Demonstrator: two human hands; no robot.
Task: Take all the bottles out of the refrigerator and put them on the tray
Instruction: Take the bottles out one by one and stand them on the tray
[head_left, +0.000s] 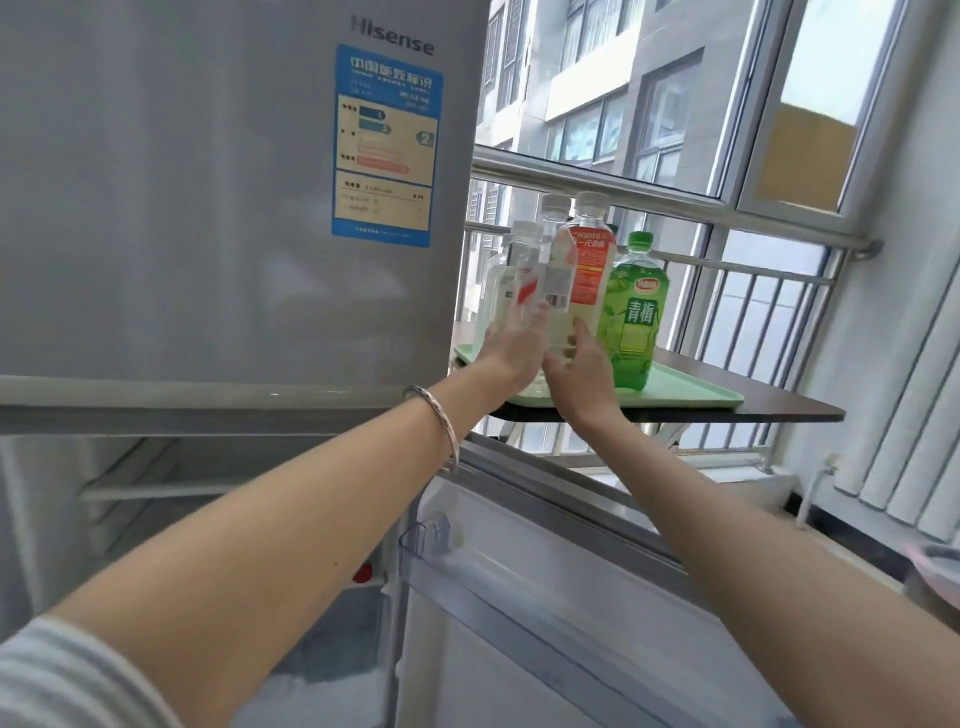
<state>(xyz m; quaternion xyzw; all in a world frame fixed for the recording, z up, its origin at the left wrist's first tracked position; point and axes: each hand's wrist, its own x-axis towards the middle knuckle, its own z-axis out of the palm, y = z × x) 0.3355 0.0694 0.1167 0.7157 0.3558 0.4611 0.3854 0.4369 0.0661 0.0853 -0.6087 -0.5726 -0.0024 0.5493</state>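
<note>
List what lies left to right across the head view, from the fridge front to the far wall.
Refrigerator door → blue energy label → clear bottles → orange-labelled bottle → green bottle → window railing → white radiator.

The refrigerator (208, 208) stands at the left, and the table (789, 410) is to the right of it, before the window railing (649, 200). The tray (691, 396) lies on the table along its near edge, toward the left end. The bottles (587, 270) stand upright together on the left half of the tray. The open refrigerator door (545, 597) is below the table's near edge
</note>
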